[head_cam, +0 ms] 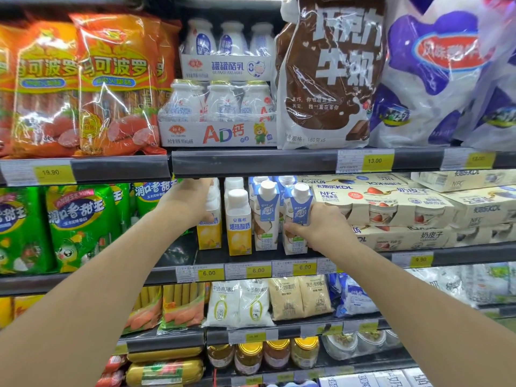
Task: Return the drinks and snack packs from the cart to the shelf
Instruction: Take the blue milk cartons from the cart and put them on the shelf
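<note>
On the middle shelf (251, 258) my left hand (190, 203) wraps around a yellow yoghurt drink carton (209, 233) with a white cap. A second yellow carton (238, 222) stands free just to its right. My right hand (318, 226) grips a blue-and-white coconut drink carton (298, 210) standing upright on the same shelf. A matching blue carton (266, 216) stands between the two hands. The cart is out of view.
Green corn-sausage packs (78, 224) fill the shelf to the left. Boxed yoghurt cup packs (391, 208) are stacked close on the right. Above are bottle multipacks (220, 113) and large milk bags (326, 71). Below lie pouches (240, 303) and jars (248, 356).
</note>
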A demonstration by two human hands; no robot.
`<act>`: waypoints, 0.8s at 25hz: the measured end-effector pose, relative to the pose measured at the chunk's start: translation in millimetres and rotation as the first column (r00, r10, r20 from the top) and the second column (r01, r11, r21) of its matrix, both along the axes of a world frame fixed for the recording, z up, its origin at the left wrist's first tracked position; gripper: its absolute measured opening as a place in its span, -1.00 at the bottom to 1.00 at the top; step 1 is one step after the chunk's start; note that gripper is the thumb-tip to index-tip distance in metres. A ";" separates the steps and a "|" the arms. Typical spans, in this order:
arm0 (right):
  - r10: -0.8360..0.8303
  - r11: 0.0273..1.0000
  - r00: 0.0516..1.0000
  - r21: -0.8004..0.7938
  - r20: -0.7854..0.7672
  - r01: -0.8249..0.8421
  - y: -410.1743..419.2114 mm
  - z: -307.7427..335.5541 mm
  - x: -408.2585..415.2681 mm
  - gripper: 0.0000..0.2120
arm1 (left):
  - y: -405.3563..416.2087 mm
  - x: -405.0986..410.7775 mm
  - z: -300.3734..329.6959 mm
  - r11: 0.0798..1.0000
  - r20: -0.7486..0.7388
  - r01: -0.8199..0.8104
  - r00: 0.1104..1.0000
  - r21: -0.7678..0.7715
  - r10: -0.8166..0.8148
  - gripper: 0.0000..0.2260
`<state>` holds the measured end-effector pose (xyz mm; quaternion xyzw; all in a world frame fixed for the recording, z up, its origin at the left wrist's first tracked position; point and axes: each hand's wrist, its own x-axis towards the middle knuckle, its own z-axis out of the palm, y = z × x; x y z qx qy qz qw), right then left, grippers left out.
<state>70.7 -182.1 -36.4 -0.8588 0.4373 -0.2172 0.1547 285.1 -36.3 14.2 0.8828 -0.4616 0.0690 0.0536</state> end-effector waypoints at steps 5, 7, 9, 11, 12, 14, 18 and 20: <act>0.006 1.000 1.000 0.007 0.021 -0.006 -0.2 -0.9 1.0 -0.46 | 2.1 -0.3 1.5 1.000 -0.010 0.007 1.000 -0.011 -0.007 -0.22; 0.004 1.000 1.000 0.018 0.024 -0.004 0.4 -0.4 1.0 -0.47 | 1.0 -2.4 1.5 1.000 -0.014 0.010 1.000 -0.015 -0.010 -0.23; -0.001 1.000 1.000 0.024 0.022 0.000 2.1 -0.2 0.8 -0.46 | 1.0 -5.4 1.2 1.000 -0.014 0.010 1.000 -0.018 -0.010 -0.22; -0.010 1.000 1.000 0.029 0.025 0.009 3.8 0.8 -0.5 -0.45 | 2.3 -7.2 1.0 1.000 -0.010 0.014 1.000 -0.028 -0.014 -0.21; -0.009 0.999 0.999 0.041 0.031 0.008 3.9 0.8 -0.9 -0.45 | 3.7 -7.9 1.1 0.999 -0.017 0.013 1.000 -0.031 -0.014 -0.20; -0.005 0.998 0.999 0.056 0.036 0.003 6.1 0.6 -2.2 -0.46 | 10.5 -10.0 3.6 1.000 -0.039 -0.002 0.999 -0.013 0.001 -0.16; -0.008 1.000 1.000 0.027 -0.005 0.008 14.6 6.8 -11.9 -0.39 | 34.6 -30.1 11.1 1.000 0.043 -0.003 0.999 0.003 0.003 -0.15; -0.009 1.000 0.999 0.002 -0.049 0.009 18.8 15.6 -26.4 -0.39 | 42.2 -59.2 13.8 0.995 0.101 0.093 0.991 -0.024 -0.090 -0.27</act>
